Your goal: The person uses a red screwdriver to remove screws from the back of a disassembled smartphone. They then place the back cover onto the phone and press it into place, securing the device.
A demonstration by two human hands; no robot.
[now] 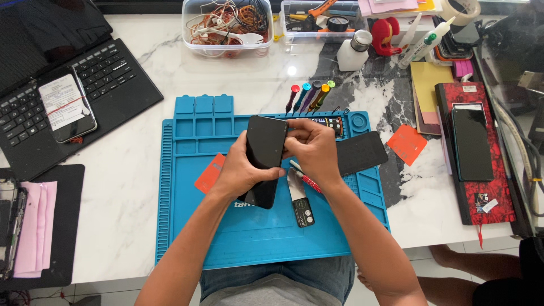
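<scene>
— Gripping at centre frame: a black phone [264, 158] is clasped by the left hand [241, 170], fingers wrapped round its edge, so it is kept steady above the blue mat [255, 226].

— And its upper corner is pinched by the right hand [313, 148], fingertips pressed together. Screwdrivers [309, 96] are stood just above, within reach on the desk [130, 187].

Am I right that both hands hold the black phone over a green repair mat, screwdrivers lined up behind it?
Not quite: the mat is blue, not green. The head view shows the left hand and right hand holding the black phone over it, with the screwdrivers lined up behind.
</scene>
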